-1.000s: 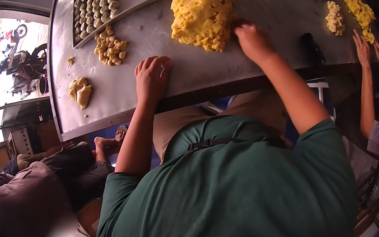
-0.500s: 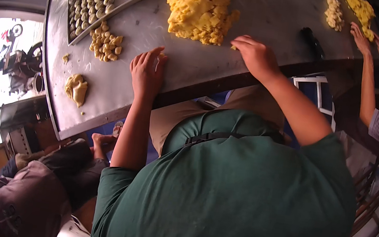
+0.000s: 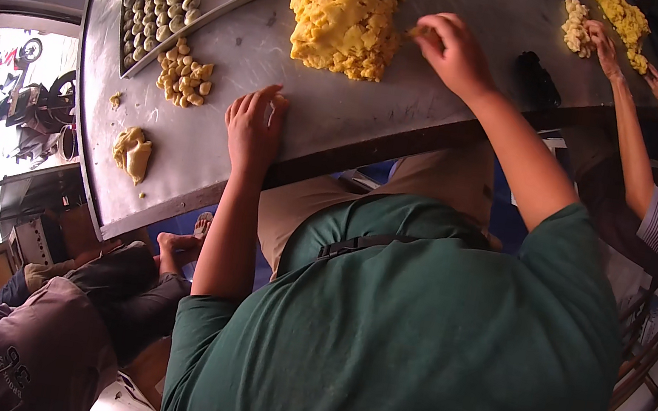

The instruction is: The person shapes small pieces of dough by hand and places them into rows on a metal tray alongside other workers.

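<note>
A large crumbly mound of yellow dough (image 3: 345, 23) sits on the metal table in front of me. Just right of it, my right hand (image 3: 456, 58) is closed in a pinch on a small piece of yellow dough (image 3: 417, 32), raised slightly beside the mound. My left hand (image 3: 255, 129) rests by the table's near edge, its fingers curled toward the thumb. Something small and pale shows at its fingertips, too little to name. Left of that hand lies a heap of small dough balls (image 3: 184, 78), and nearer the left edge a smooth lump of pale dough (image 3: 131, 154).
A tray (image 3: 236, 6) with rows of small round pieces stands at the far left of the table (image 3: 216, 157). A black object (image 3: 538, 79) lies to the right. A co-worker's hands (image 3: 603, 51) are near more dough (image 3: 579, 28). Another person (image 3: 50, 334) sits lower left.
My right hand has lifted and shifted up and slightly right, with the dough piece in its fingers. The left hand has barely moved. The co-worker's hand has moved onto the pale dough.
</note>
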Demonstrator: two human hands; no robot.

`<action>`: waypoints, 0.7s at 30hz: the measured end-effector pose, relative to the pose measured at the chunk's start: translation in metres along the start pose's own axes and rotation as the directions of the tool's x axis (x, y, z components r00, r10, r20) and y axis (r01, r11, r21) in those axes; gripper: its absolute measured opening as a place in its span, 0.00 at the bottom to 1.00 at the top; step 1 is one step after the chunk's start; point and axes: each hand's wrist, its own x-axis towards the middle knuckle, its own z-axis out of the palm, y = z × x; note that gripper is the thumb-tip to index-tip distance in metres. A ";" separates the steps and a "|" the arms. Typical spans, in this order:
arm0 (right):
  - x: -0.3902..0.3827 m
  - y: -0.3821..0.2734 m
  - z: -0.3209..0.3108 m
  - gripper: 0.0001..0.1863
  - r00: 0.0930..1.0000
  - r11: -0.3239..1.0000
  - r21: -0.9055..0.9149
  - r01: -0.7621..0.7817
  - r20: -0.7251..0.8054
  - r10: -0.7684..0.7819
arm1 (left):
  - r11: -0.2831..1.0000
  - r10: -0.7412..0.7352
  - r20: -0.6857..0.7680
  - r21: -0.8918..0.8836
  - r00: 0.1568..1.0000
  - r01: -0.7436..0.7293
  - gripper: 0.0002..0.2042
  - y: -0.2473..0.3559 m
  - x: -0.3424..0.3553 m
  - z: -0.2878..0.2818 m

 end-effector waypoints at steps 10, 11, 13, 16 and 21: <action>-0.046 -0.020 0.028 0.19 0.997 0.998 -0.024 0.054 -0.050 -0.055 | 0.997 0.066 -0.018 0.050 0.998 -0.065 0.09 -0.002 -0.001 0.003; -0.027 -0.010 0.028 0.18 0.983 0.993 -0.097 0.066 -0.163 -0.081 | 0.996 0.081 -0.021 0.046 0.996 -0.080 0.09 0.001 0.001 0.004; -0.012 0.001 0.038 0.17 0.951 0.982 -0.166 0.086 -0.279 -0.131 | 0.998 0.067 -0.015 0.023 0.998 -0.067 0.09 0.003 0.004 0.003; 0.005 -0.020 0.038 0.09 0.992 0.956 -0.266 -0.126 -0.011 0.127 | 0.999 0.033 -0.025 0.038 0.999 -0.032 0.10 -0.006 -0.002 0.008; -0.013 -0.018 0.015 0.05 0.995 0.999 0.027 0.035 -0.096 -0.033 | 1.000 -0.009 -0.007 0.017 1.000 0.009 0.12 -0.005 0.000 0.000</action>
